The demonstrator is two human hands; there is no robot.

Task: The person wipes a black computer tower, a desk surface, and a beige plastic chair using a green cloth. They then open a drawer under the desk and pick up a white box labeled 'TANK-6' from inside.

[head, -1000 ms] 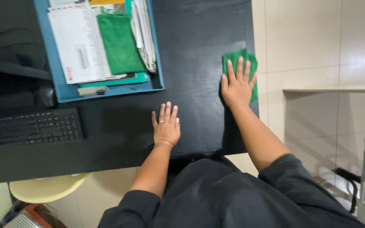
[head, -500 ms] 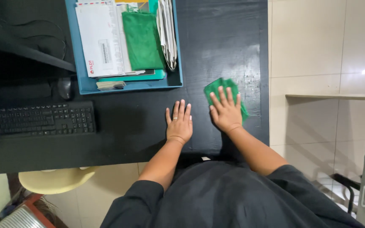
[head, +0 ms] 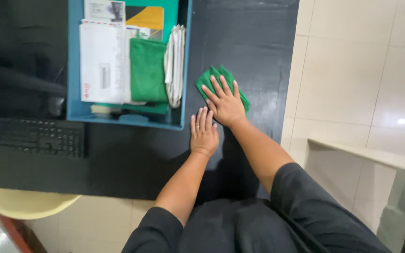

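My right hand [head: 225, 104] lies flat, fingers spread, pressing a folded green cloth [head: 210, 77] onto the black desk [head: 254, 56], just right of a blue tray. My left hand [head: 203, 131] rests palm-down on the desk directly below the right hand, fingers together, a ring on one finger, holding nothing. The two hands almost touch. Most of the cloth is hidden under my right palm.
The blue tray [head: 73, 110] holds white envelopes [head: 100, 65], a green folded fabric [head: 147, 70] and a stack of papers [head: 174, 61]. A black keyboard [head: 33, 136] lies at the left. A pale yellow stool [head: 29, 204] stands below the desk. Tiled floor lies right of the desk edge.
My right hand has slid the green cloth leftward and away from the desk's right edge, toward the tray. My left hand stayed flat on the desk, now just below the right hand.
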